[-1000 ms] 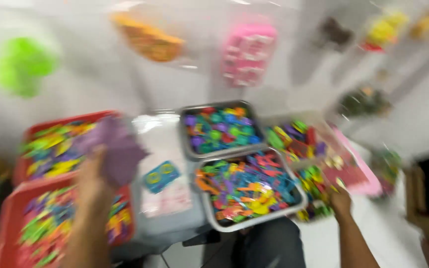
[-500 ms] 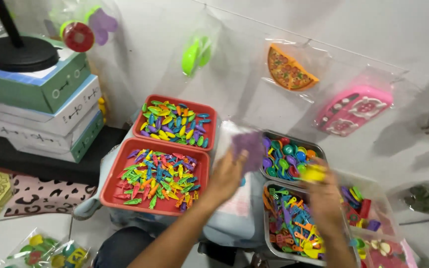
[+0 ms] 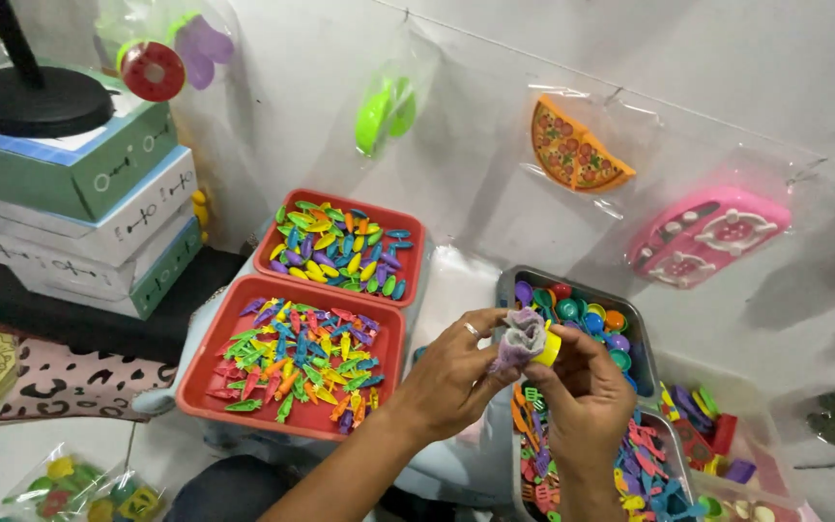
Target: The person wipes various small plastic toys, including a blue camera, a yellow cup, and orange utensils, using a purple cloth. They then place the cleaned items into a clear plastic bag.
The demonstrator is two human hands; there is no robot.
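Left hand pinches purple cloth against small yellow cup; right hand grips cup from below, above grey tray.

I saw a white wall hung with clear toy bags, and stacked boxes stood at the left.

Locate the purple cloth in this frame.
In the head view, right of centre, the purple cloth is pinched by the left hand against a yellow cup in the right hand, over the grey tray.
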